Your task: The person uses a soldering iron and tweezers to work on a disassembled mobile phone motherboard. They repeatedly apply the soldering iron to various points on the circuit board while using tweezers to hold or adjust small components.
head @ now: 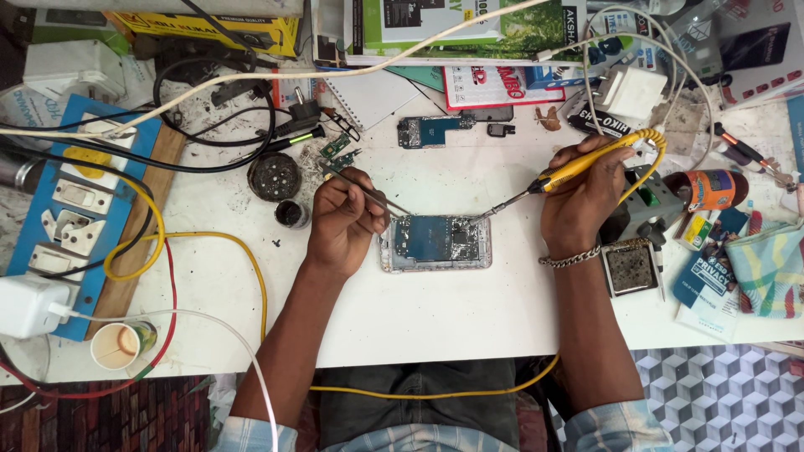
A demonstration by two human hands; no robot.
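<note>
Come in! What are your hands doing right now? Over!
Left hand pinching tweezers. Right hand holding yellow soldering iron, tip at opened phone. Nothing blocking.

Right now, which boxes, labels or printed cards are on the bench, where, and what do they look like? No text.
Yellow box: top left edge, flat, yellow with black print.
Green-and-white box: top centre, flat, foliage picture.
Red-and-white card: below that box, rectangular.
Dark device box: top right, grey-black, tilted.
Blue leaflet: right edge, beside the striped cloth, small, white print.
</note>
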